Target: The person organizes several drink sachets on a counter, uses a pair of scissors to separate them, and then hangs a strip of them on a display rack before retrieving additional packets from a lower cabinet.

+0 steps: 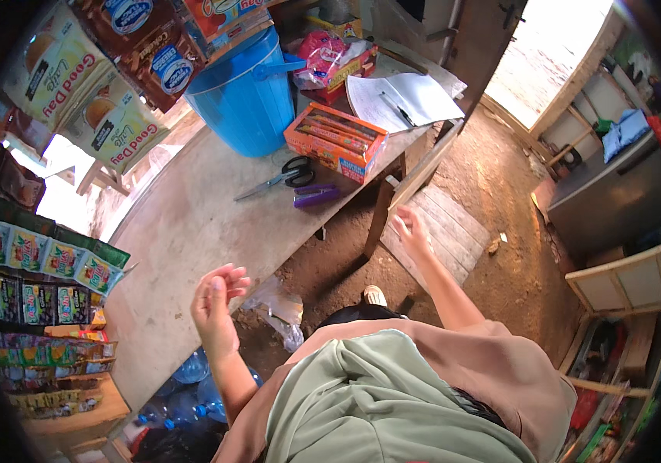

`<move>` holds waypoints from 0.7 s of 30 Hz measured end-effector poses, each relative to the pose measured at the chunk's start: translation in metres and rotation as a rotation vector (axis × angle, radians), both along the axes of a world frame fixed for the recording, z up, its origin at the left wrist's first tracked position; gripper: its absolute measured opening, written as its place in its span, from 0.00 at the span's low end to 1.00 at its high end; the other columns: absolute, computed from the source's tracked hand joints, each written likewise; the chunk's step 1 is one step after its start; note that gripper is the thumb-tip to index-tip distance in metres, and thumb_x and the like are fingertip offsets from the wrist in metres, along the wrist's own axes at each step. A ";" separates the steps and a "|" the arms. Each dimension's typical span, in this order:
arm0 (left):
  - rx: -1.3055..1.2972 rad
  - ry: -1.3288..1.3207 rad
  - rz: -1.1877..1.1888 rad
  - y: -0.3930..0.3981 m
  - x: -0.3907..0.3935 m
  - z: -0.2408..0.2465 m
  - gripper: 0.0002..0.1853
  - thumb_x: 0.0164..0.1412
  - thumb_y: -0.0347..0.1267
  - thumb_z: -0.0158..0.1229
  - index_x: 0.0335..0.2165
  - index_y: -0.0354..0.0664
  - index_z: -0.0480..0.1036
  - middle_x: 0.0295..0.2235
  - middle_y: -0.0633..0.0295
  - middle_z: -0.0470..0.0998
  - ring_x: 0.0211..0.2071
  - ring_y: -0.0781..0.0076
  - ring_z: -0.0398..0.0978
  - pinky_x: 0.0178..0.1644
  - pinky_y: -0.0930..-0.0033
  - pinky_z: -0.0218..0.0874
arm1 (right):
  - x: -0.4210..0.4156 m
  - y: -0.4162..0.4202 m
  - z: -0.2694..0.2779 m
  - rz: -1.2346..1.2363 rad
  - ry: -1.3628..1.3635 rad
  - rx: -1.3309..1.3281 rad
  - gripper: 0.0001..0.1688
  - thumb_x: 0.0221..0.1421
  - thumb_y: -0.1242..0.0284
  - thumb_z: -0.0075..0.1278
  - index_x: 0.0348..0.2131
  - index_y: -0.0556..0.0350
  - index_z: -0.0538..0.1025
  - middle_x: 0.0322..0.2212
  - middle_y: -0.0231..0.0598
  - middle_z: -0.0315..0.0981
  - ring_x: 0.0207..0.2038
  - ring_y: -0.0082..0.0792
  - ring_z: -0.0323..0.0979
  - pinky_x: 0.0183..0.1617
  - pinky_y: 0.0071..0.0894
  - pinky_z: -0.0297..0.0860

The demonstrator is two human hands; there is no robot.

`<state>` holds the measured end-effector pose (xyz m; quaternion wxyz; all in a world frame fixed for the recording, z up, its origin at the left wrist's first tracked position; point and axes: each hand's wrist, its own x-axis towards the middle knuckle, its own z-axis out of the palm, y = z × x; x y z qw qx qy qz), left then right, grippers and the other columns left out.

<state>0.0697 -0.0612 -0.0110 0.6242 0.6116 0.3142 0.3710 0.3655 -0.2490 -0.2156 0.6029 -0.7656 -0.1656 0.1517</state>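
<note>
My left hand (216,307) is raised over the front edge of the wooden counter (191,226), palm up with nothing in it. Out to the right, my right hand (414,231) hangs empty above the dirt floor, its fingers loosely bent, near a wooden rail. On the counter lie scissors (284,178) with black handles and a purple stapler (316,195). Behind them sits an orange box (336,142) of packaged snacks, close to a blue plastic bucket (243,95). An open notebook (403,103) has a pen (398,110) resting on its pages.
Snack packs (99,110) and drink sachets (47,249) hang on the left. Blue-capped plastic bottles (191,399) stand under the counter. A wooden board (440,231) lies on the floor. At right are a dark chest-like cabinet (608,185) and a wooden-framed case with its lid (623,280) raised.
</note>
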 end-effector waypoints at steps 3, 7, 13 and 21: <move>-0.020 0.027 -0.026 -0.018 0.030 -0.008 0.15 0.61 0.35 0.47 0.38 0.34 0.70 0.32 0.55 0.76 0.31 0.72 0.75 0.35 0.76 0.63 | 0.045 0.047 0.041 0.115 -0.486 -0.050 0.44 0.42 0.56 0.59 0.55 0.50 0.58 0.52 0.47 0.55 0.52 0.42 0.59 0.54 0.41 0.57; -0.019 0.066 -0.022 -0.038 0.057 -0.014 0.15 0.61 0.37 0.46 0.38 0.35 0.70 0.33 0.56 0.76 0.31 0.72 0.74 0.35 0.74 0.63 | 0.093 0.089 0.086 0.252 -0.693 -0.285 0.70 0.21 0.43 0.63 0.60 0.37 0.45 0.58 0.62 0.32 0.60 0.63 0.37 0.58 0.57 0.47; -0.058 0.078 0.197 -0.058 0.038 -0.029 0.16 0.61 0.37 0.46 0.37 0.34 0.71 0.33 0.55 0.76 0.31 0.72 0.74 0.36 0.74 0.63 | 0.133 0.122 0.090 0.534 -0.806 -0.146 0.50 0.26 0.54 0.65 0.52 0.42 0.63 0.54 0.54 0.49 0.56 0.54 0.49 0.56 0.50 0.53; -0.189 0.047 0.406 -0.086 -0.021 -0.036 0.15 0.62 0.36 0.44 0.39 0.36 0.70 0.34 0.59 0.75 0.34 0.76 0.72 0.38 0.75 0.62 | 0.123 0.118 0.055 0.422 -0.693 0.105 0.40 0.46 0.61 0.55 0.55 0.51 0.58 0.57 0.58 0.43 0.60 0.51 0.43 0.61 0.48 0.45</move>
